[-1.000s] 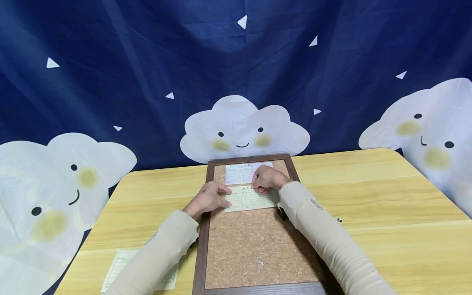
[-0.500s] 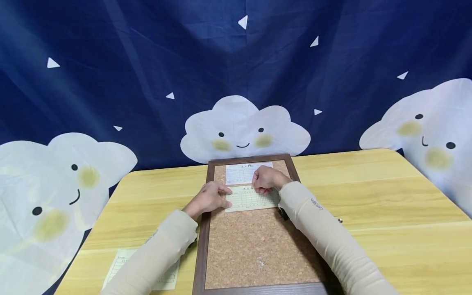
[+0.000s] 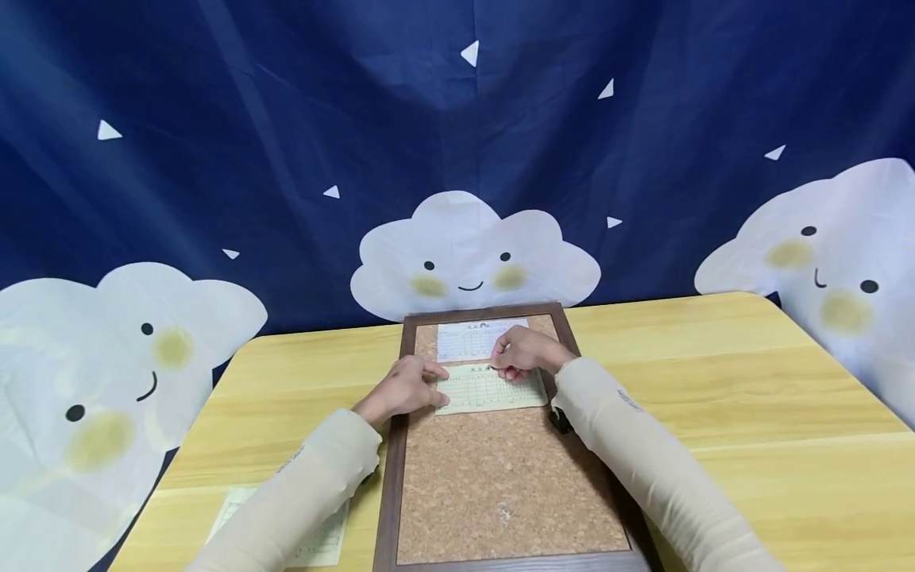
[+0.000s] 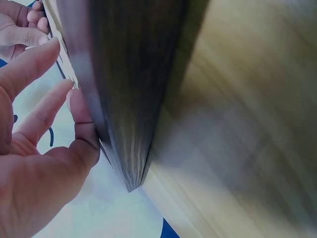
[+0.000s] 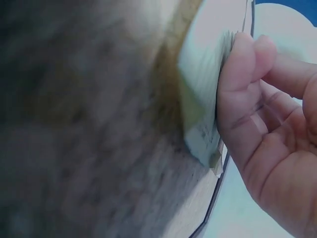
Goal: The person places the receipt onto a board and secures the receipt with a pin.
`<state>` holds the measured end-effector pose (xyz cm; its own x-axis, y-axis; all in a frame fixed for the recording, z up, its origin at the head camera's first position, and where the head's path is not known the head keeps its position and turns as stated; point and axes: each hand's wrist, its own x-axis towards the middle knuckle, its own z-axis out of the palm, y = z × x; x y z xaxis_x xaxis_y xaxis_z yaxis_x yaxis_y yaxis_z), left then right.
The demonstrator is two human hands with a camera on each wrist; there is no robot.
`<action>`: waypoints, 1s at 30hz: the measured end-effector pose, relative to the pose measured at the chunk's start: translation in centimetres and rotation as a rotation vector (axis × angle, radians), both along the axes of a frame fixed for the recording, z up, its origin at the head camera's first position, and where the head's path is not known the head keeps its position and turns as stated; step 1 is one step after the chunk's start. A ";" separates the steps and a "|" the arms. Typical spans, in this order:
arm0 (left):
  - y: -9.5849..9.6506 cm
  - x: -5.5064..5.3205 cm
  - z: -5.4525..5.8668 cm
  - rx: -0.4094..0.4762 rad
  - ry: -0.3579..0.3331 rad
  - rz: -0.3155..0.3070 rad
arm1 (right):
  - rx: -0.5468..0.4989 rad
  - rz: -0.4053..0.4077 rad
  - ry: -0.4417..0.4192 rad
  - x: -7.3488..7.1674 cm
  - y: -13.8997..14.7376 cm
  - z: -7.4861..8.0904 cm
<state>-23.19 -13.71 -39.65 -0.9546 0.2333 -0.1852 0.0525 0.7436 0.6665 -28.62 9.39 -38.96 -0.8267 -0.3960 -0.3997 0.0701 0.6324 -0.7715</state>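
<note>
A pale yellow-green printed form [image 3: 468,393] lies across the upper part of a cork board [image 3: 465,477] in a dark wooden frame. My left hand [image 3: 403,387] rests over the board's left edge, thumb and finger spread, their tips on the form's left side. My right hand [image 3: 525,351] is at the form's top edge, thumb and index tips together at a small dark thumbtack [image 3: 490,368], mostly covered by the fingers. In the right wrist view, the form's lower corner [image 5: 198,144] curls up off the cork. Above it, a white printed form [image 3: 465,342] hangs on the board.
Another pale form [image 3: 325,544] lies on the wooden table [image 3: 715,349] at lower left, partly under the left sleeve. The board's frame [image 3: 391,492] reaches the near edge of the view. A dark blue cloth [image 3: 286,119] with cloud prints hangs behind the table.
My right hand has lifted slightly and shifted right, showing more of the form and its fingertips. The right sleeve now covers the small silver item on the table. The left hand stays put.
</note>
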 end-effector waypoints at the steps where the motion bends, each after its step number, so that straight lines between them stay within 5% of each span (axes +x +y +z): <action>1: 0.0 0.1 0.0 0.005 -0.002 0.000 | 0.007 0.004 0.006 0.1 0.1 0.0; 30: -2.4 1.5 0.6 0.010 0.047 0.023 | 0.093 0.080 0.137 1.3 2.6 1.8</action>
<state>-21.67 -16.06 -39.07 -0.9674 0.2125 -0.1380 0.0664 0.7383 0.6712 -27.30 12.03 -37.17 -0.8434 -0.4292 -0.3233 -0.0851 0.7007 -0.7084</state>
